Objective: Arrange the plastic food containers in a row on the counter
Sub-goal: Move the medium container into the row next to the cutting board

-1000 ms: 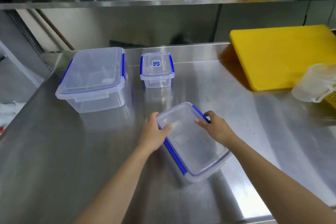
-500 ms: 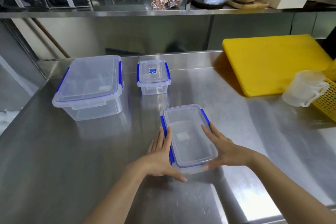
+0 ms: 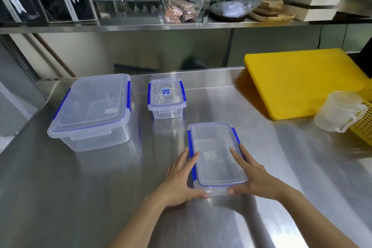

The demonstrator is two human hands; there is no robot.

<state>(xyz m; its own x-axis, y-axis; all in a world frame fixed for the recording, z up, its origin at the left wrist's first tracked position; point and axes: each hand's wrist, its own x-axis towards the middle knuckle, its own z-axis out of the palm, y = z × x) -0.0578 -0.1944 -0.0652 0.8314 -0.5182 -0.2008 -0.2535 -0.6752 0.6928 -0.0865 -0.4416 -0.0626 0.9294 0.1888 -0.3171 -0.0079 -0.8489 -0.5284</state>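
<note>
Brushed steel counter [image 3: 100,197]; left hand [image 3: 181,179], right hand [image 3: 254,177] clasp clear rectangular container [image 3: 216,155].

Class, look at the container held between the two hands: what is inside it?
Through the clear lid of the held container nothing shows inside, only a pale label. The rear corners by each hand are covered.

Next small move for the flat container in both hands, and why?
Probably slide the flat container away and slightly right, level with the small container. Both hands flank it, it sits nearer than the other two, and the counter there is bare.
</note>
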